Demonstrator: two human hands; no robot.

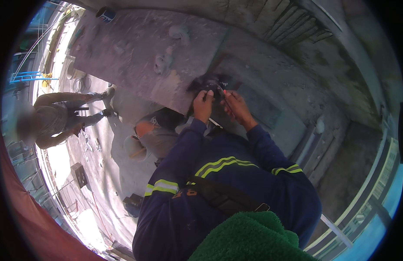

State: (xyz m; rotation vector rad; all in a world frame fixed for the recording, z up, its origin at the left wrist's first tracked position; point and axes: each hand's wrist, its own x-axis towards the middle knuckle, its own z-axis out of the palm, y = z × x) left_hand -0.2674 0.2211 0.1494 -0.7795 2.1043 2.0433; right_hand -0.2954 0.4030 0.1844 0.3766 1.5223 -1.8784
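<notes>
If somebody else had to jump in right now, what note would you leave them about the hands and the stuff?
Left hand: raised, fingers curled on the dark fitting set in the grey concrete surface.
Right hand: grip closed on a thin red-tipped tool, tip at the same fitting.
Done: both hands are on the fitting.
Left: cannot tell; the fitting's state is too dark to read.
Nearby: another person crouches at the left.
</notes>
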